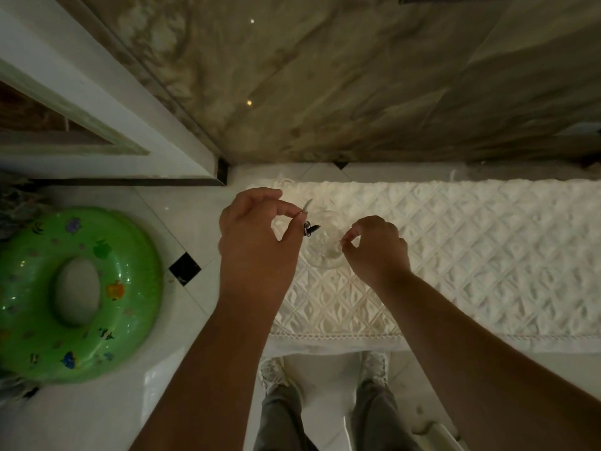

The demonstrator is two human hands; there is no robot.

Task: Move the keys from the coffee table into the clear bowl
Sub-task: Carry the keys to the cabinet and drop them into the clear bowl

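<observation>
Writing: I can read none.
Left grip (257,236): pinches keys (310,227) over bowl (325,242).
Right grip (377,245): pinches the bowl's rim.
Tabletop (455,249): white quilted cloth.
Floor (182,229): white tile, green swim ring (78,294).

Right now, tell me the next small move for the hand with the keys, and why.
Probably shift the left hand slightly right and lower it, then let go. Its fingers pinch the keys, which dangle above the near-left rim of the clear bowl, not clearly over its middle. The right hand seems to steady the bowl's other side.
</observation>
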